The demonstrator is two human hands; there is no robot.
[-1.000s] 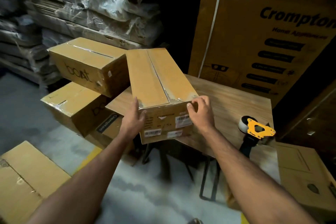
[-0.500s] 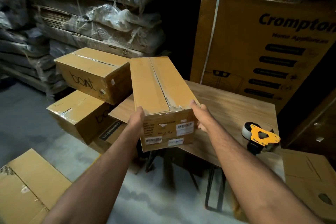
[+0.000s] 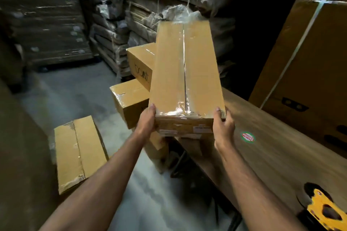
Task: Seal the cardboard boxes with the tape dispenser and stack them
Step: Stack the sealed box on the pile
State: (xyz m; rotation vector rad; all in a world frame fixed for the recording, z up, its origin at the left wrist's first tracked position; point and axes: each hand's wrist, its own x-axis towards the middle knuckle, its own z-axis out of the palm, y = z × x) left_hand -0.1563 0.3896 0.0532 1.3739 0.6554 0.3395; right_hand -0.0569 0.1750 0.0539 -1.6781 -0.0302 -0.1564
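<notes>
I have the long taped box (image 3: 185, 73) up in the air between both hands, its near end toward me and its far end pointing away over the pile; clear tape runs down the seam along its top and folds over the near edge. My left hand (image 3: 147, 121) grips the near left corner, thumb on top and fingers curled under the side; my right hand (image 3: 223, 127) grips the near right corner the same way, thumb lying on the top edge. The box hangs just left of the wooden table (image 3: 281, 148), above its left edge, not resting on it; a round red and green sticker (image 3: 247, 137) sits on the tabletop near my right wrist. Beyond and below the box are two sealed boxes, the upper one (image 3: 139, 62) with dark writing on its side resting on the lower one (image 3: 129, 103). Another box (image 3: 78, 153) lies on the floor to the left, its seam rough and torn. The yellow tape dispenser (image 3: 324, 210) lies at the near right corner of the table, well apart from my hands.
</notes>
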